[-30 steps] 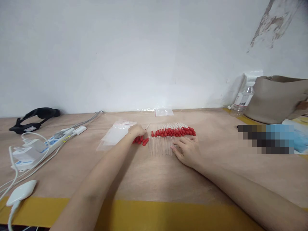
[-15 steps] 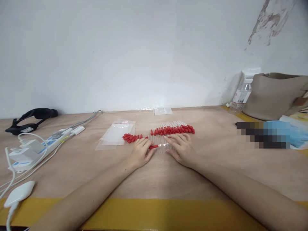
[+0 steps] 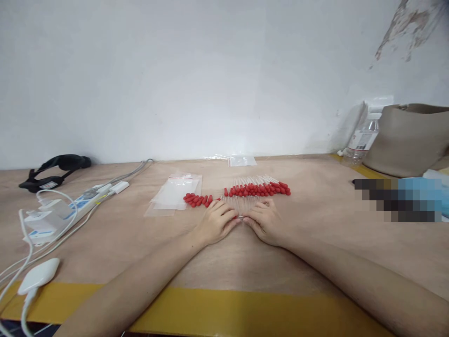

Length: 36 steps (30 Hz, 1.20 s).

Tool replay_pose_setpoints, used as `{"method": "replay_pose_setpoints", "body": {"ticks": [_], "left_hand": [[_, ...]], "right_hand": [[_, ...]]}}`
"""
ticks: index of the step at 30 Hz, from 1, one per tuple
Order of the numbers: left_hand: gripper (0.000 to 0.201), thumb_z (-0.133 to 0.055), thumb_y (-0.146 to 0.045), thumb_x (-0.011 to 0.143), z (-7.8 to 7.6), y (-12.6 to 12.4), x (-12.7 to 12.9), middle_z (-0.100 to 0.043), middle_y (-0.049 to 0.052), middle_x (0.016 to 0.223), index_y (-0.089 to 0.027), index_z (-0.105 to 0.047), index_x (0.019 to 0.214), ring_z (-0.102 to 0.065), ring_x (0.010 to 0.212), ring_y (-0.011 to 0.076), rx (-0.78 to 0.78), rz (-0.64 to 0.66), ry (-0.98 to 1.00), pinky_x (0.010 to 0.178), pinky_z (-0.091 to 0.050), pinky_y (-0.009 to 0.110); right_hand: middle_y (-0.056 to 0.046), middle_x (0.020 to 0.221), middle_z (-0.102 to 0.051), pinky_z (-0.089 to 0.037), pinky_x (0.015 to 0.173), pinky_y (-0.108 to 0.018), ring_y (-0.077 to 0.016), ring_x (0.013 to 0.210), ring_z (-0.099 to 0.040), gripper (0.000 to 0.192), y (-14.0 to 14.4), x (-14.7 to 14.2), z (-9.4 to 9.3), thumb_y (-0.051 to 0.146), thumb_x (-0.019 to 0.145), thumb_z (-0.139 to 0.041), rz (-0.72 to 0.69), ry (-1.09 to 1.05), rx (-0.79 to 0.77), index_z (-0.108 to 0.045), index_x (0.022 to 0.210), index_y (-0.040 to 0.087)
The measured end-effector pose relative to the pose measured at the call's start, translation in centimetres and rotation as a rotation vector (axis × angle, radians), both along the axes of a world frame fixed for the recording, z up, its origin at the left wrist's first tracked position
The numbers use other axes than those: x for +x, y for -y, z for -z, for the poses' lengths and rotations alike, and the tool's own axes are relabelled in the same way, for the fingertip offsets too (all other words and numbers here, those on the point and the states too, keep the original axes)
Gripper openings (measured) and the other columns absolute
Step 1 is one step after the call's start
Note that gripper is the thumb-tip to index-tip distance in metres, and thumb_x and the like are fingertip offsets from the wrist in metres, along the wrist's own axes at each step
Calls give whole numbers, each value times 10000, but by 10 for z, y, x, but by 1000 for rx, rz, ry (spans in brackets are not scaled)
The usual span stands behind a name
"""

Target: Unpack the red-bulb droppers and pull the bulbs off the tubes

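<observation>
Both hands (image 3: 242, 221) meeting over clear droppers (image 3: 242, 204), red bulbs (image 3: 197, 200) beside

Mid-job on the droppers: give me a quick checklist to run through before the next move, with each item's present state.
1. Both hands in view: left hand and right hand meet at the clear tubes: ok.
2. What the fingers pinch: cannot tell.
3. Loose red bulbs within left reach: ok.
4. Row of assembled droppers lined up: ok.
5. Plastic bags lying flat nearby: ok.
6. Power strip apart from the work: ok.
</observation>
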<state>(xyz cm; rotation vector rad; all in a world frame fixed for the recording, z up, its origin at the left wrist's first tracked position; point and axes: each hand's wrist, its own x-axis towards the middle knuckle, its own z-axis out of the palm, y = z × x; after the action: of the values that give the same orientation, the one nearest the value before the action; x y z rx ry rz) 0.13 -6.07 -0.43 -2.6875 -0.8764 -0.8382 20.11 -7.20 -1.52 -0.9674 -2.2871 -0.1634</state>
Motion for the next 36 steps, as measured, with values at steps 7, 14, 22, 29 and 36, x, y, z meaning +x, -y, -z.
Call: {"method": "replay_pose_setpoints", "body": {"ticks": [7,14,22,29,36], "left_hand": [[230,-396,-293,872,-5,3,-1,-584,41,797,-165,-568,788,-471,796,168,5,13,-131,773,-332,337],[272,-353,-290,881,-10,7,0,-558,45,748,-163,-560,758,-461,777,169,13,13,-187,806,-311,354],[294,-310,-258,887,-9,7,-14,-540,46,723,-164,-541,733,-464,775,171,-46,-4,-145,792,-330,349],[265,-325,-274,888,-23,-18,-44,-471,45,856,-185,-569,939,-488,784,146,-156,-304,186,720,-413,269],[290,-382,-182,834,-22,-39,-59,-470,46,853,-182,-525,1086,-515,783,154,-93,-501,283,738,-439,275]], "right_hand": [[4,590,-587,-218,751,-310,-109,635,-437,316,1,4,-2,318,882,-376,-74,3,-17,-646,767,202],[15,587,-585,-220,767,-325,-114,643,-418,249,5,9,-1,295,867,-410,-47,67,181,-647,820,232],[15,605,-570,-229,793,-337,-125,670,-431,271,2,32,-4,234,876,-370,9,162,262,-629,941,276],[-24,734,-631,-230,770,-328,-126,686,-483,277,-4,33,-10,256,857,-406,224,-51,140,-615,1035,216],[-43,822,-654,-217,733,-315,-139,738,-519,284,-8,6,-6,206,840,-390,255,-1,78,-623,1002,203]]}}
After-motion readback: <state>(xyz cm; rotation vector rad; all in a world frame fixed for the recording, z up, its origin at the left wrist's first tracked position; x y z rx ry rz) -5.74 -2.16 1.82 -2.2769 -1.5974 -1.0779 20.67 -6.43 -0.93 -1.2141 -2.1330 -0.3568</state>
